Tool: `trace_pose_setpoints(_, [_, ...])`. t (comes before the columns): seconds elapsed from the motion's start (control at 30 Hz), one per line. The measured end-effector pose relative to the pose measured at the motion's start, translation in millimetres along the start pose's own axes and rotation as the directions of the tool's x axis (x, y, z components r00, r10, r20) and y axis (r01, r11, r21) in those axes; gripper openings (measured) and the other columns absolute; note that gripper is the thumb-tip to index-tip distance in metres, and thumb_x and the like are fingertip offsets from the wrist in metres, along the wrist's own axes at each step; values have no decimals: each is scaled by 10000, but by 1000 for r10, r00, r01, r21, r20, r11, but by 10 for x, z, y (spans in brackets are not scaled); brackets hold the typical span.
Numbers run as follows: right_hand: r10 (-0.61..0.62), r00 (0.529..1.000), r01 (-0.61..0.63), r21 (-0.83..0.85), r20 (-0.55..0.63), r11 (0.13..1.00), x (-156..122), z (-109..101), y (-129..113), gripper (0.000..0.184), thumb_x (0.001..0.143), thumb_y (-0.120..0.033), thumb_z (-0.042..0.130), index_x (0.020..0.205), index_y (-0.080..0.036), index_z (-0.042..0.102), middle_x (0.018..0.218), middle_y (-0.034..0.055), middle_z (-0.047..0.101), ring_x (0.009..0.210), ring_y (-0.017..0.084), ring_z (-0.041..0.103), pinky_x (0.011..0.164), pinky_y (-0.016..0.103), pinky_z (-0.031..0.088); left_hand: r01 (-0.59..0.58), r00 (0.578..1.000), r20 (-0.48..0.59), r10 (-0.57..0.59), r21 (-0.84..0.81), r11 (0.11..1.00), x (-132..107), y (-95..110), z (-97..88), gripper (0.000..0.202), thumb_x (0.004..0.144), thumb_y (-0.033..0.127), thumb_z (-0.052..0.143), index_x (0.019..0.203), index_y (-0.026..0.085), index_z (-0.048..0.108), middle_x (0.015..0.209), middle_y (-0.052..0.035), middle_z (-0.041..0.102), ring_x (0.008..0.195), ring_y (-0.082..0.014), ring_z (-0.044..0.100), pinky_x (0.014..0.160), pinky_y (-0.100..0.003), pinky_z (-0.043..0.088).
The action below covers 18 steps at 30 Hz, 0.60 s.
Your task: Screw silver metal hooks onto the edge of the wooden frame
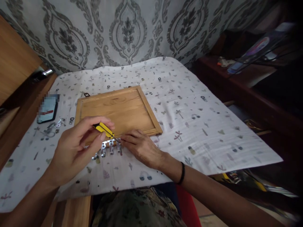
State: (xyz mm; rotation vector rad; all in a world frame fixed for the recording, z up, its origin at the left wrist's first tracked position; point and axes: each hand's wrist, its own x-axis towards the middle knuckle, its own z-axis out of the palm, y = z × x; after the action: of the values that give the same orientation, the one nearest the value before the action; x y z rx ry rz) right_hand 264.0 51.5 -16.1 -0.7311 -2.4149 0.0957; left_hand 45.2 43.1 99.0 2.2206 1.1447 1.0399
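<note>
A wooden framed board (118,108) lies flat on a patterned white cloth (201,126). My left hand (75,148) is closed round a yellow and black screwdriver (104,130), its tip pointing down at the board's near edge. A metal hook rail (107,148) with several hooks lies along that edge. My right hand (142,146) rests on the cloth with its fingers pressed together at the rail's right end, beside the screwdriver tip.
A phone (48,109) lies at the left on the cloth, with loose metal hardware (53,127) just below it. Wooden furniture stands at the left. A dark shelf (248,91) with clutter runs along the right. A patterned curtain hangs behind.
</note>
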Motion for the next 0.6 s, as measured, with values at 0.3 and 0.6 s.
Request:
trace_pose_setpoints(0.3, [-6,1000,6,-22,-20,1000,9,1,3,210,1027,-149,519,1132,-125,700,1172,90,748,1054,234,600,897,375,494,-42,999,-21,44,108,993,-14,53,47,277,944,193,618,1207,273,646,1116,11,738,969,-111,734,815,-139,578])
trace_pose_setpoints(0.6, [-4,1000,4,-14,-9,1000,15,-2,0,204,1023,-151,528,1125,-117,702,1156,105,746,1055,233,593,892,380,500,-54,998,-26,59,153,987,-28,69,26,276,947,209,614,1211,281,645,1115,24,747,951,-105,745,839,-144,577])
